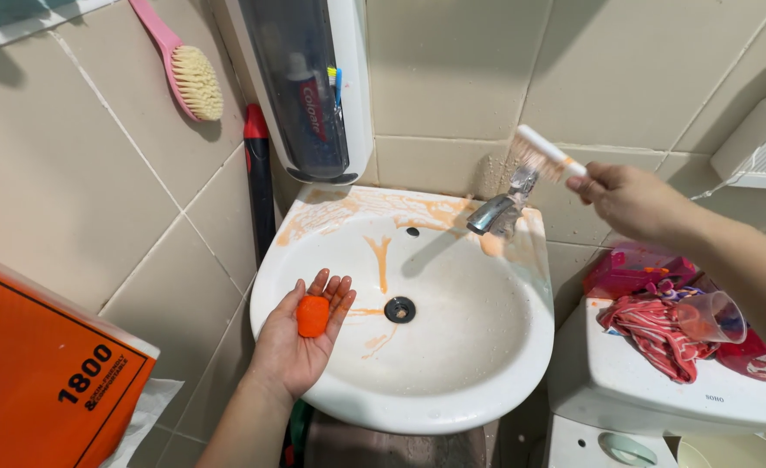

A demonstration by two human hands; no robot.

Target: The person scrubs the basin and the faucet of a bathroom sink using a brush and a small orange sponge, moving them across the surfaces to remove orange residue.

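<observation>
Currently: small orange soap lump (313,315), likely light, wet and slippery, best cupped, rests on the spread left hand (301,338) over the near-left sink rim (452,407); right hand (630,201) pinches a white brush (543,154) at the tap (500,208).

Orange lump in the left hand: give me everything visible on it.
The orange lump is a small, rounded, oval piece, solid bright orange with a smooth, slightly glossy surface, like soap. It lies loose on the open palm of the left hand, fingers spread flat, not closed round it. The hand holds it over the left rim of the white sink, whose bowl carries streaks of the same orange. Nothing else touches the lump; its underside is hidden.
</observation>
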